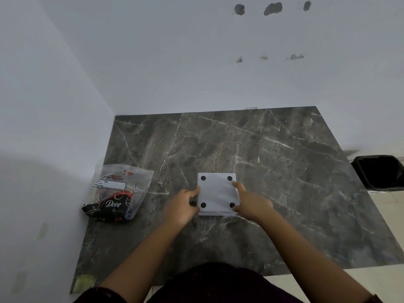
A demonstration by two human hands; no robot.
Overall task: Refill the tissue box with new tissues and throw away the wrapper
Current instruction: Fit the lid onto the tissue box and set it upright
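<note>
A white square tissue box (217,192) lies upside down on the dark marble tabletop (273,160), its flat underside with small black round feet at the corners facing up. My left hand (182,205) grips its left edge and my right hand (251,201) grips its right edge. To the left, near the wall, lies a clear plastic wrapper (119,191) with tissues inside, printed with "Dove" on a black and red panel.
White walls close off the table at the back and left. A black-lined waste bin (381,172) stands on the floor past the table's right edge. A yellowish patch of tape (84,283) sits at the table's front left corner.
</note>
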